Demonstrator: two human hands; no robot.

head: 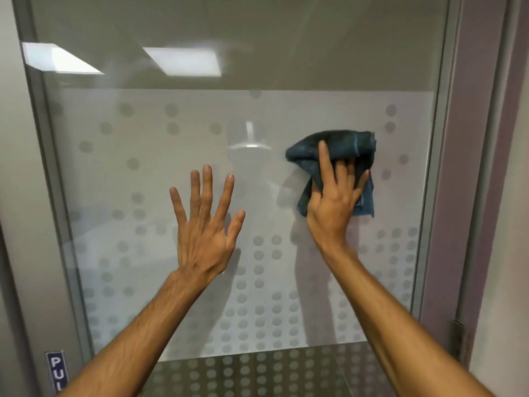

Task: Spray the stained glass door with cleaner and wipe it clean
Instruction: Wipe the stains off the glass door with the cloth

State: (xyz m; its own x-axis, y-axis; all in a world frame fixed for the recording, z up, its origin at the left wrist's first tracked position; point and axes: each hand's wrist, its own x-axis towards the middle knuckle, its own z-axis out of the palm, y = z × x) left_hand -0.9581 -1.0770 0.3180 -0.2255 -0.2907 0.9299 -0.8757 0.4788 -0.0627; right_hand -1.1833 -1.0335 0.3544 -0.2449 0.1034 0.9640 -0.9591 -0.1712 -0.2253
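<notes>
The glass door (160, 156) fills the view, with a frosted band patterned in grey dots across its middle. My right hand (333, 196) presses a crumpled dark blue cloth (340, 147) flat against the frosted glass at the right side, fingers spread over the cloth. My left hand (204, 224) rests open on the glass at the centre, fingers spread and pointing up, holding nothing. No spray bottle is in view.
A grey metal frame (440, 156) borders the glass on the right, with a mauve door jamb (469, 196) beyond it. The left frame (48, 179) carries a blue PULL label (57, 371) low down. Ceiling lights reflect in the clear upper glass (183, 60).
</notes>
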